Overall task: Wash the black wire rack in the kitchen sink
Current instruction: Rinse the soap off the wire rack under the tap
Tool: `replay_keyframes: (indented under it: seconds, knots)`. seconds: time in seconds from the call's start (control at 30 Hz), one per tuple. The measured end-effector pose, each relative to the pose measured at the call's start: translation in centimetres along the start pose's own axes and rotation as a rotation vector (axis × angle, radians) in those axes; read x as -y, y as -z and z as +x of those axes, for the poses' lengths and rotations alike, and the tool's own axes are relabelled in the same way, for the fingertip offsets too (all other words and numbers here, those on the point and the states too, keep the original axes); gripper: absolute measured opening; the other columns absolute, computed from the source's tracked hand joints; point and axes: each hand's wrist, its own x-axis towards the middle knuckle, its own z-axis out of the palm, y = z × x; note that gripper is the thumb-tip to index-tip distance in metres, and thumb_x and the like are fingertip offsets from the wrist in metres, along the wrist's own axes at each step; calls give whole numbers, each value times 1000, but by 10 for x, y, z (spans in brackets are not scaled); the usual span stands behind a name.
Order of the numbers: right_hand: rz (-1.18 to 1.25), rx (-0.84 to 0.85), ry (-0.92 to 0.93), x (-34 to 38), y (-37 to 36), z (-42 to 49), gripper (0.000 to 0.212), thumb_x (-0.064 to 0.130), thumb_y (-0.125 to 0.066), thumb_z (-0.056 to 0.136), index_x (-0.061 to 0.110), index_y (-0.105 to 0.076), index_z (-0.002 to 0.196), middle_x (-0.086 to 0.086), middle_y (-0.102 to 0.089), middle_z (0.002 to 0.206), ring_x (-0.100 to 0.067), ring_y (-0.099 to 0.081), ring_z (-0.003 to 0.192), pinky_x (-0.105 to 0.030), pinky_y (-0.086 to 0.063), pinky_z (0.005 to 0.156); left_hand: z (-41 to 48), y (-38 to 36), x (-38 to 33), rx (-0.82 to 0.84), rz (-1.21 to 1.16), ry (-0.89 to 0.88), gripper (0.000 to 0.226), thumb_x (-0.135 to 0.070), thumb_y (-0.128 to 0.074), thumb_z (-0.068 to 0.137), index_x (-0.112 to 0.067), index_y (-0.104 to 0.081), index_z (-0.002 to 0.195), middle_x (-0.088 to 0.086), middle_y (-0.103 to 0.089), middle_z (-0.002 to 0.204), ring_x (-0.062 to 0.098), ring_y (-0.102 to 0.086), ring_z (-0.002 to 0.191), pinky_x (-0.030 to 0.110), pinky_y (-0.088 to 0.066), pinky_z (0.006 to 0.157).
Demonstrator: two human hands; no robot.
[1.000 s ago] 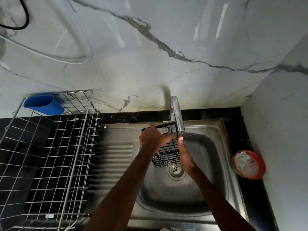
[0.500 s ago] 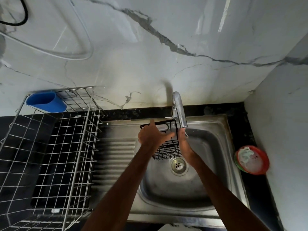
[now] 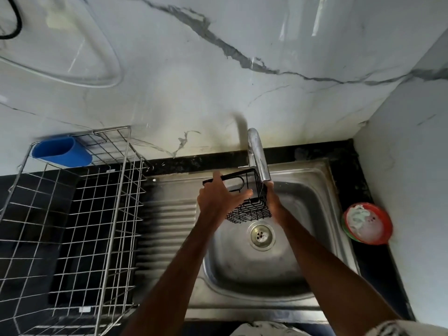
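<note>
While both forearms reach out over the front rim of the sink (image 3: pixel 242 309), the basin below them lies bare down to the drain (image 3: pixel 261 235). Just beyond the drain and above it, the black wire rack (image 3: pixel 251 208) is held in the air between the two hands, tilted, with its open top turned toward the back wall.

The left hand (image 3: pixel 218 197) holds the rack's left side, fingers spread over the rim and thumb reaching across the inside. The right hand (image 3: pixel 275 206) lies along the right side, fingers stretching up to the mouth of the faucet (image 3: pixel 258 156). Whether they curl round any wire I cannot tell. Whether water is running is not clear either.

My worry is the grip: thin wet wire gives little to hold, and a spread hand could let the rack slip and clatter into the basin. The rim sits right under the spout, so lifting or turning it carelessly would likely knock the faucet. Water striking the mesh at this tilt could spray onto the tabletop (image 3: pixel 358 163).

To the left stands a metal dish rack (image 3: pixel 116 214) with a blue cup (image 3: pixel 61 151); to the right, a red bowl (image 3: pixel 367 224). Behind rises the marble wall (image 3: pixel 218 81).
</note>
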Motion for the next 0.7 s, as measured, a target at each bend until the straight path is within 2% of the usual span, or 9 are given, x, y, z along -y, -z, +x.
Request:
replay_keyframes:
  seconds: [0.07,0.13,0.2,0.27,0.3,0.4,0.5,0.63,0.7]
  knots:
    - [-22,-16,-46,27,-13,-29,71,62,-12,103,17,-33,154,-14,-35,159,-33,-38,143,-48,-31,118,2,-1,2,-8,-9,5,110,-81,-76,61,-20,-39,144,6,-62,136,32,-59,124,45,-48,100]
    - [-53,-29,-53,40,-20,-41,63,51,-17,108,11,-30,154,-9,-35,156,-29,-32,146,-41,-26,118,4,-1,5,-9,-26,16,110,-82,-74,63,-20,-38,146,7,-61,138,32,-59,124,47,-48,101]
    - [-97,-22,-24,49,-26,-47,64,57,-30,104,13,-39,150,1,-41,152,-25,-39,141,-38,-30,116,7,0,9,-7,-36,29,111,-84,-72,63,-20,-36,147,7,-60,141,34,-58,126,49,-48,105]
    - [-111,3,49,53,-39,-56,80,69,-36,90,16,-41,150,-4,-41,156,-22,-41,141,-41,-31,119,10,2,12,-6,-37,35,111,-83,-71,64,-21,-36,148,7,-60,142,35,-58,128,50,-47,106]
    - [-100,10,94,53,-47,-62,83,70,-35,90,16,-36,153,-6,-35,160,-22,-35,145,-40,-25,121,11,2,12,-5,-38,35,110,-84,-71,65,-21,-36,148,7,-60,143,35,-58,129,49,-47,105]
    - [-182,-3,335,61,-71,-93,70,60,-22,103,19,-15,160,-2,-13,167,-17,-10,153,-37,-9,122,14,7,13,-18,-50,36,105,-89,-64,65,-24,-43,144,8,-62,141,35,-59,127,47,-49,104]
    - [-316,14,501,51,-73,-110,73,61,-16,100,22,1,160,5,6,167,-7,9,152,-34,3,124,15,13,16,-15,-73,49,104,-93,-55,61,-24,-49,139,11,-64,136,36,-60,124,45,-50,102]
    - [-401,-14,470,24,-68,-113,72,68,-9,97,30,-1,158,5,8,167,-11,12,153,-35,9,122,12,9,11,-9,-61,36,104,-92,-61,60,-23,-49,138,9,-65,135,34,-62,122,46,-51,101]
    - [-490,-51,365,8,-60,-96,95,81,2,85,24,-11,160,-2,2,168,-18,6,155,-43,6,125,8,5,10,-17,-41,36,103,-89,-67,62,-23,-47,139,7,-65,135,33,-62,122,47,-52,101]
